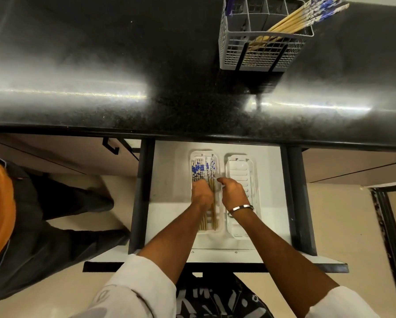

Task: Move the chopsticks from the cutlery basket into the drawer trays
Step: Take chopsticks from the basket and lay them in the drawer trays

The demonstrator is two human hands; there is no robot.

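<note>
A grey cutlery basket (261, 45) stands on the black counter, with several blue-and-white topped bamboo chopsticks (307, 17) leaning out of its right compartment. Below, an open white drawer (169, 203) holds two white trays. The left tray (193, 157) contains several chopsticks (203, 168) lying lengthwise. My left hand (201, 193) rests on them with its fingers curled over the sticks. My right hand (232, 189), wearing a metal bangle, hovers over the gap between the trays, fingers loosely curled and holding nothing visible. The right tray (240, 171) has no chopsticks in it.
The black stone counter (123, 88) spans the upper half of the view. Another person in dark clothing (43, 214) stands at the left beside the drawer. Dark drawer rails (295, 191) flank the drawer, and its front panel (215, 260) is near my body.
</note>
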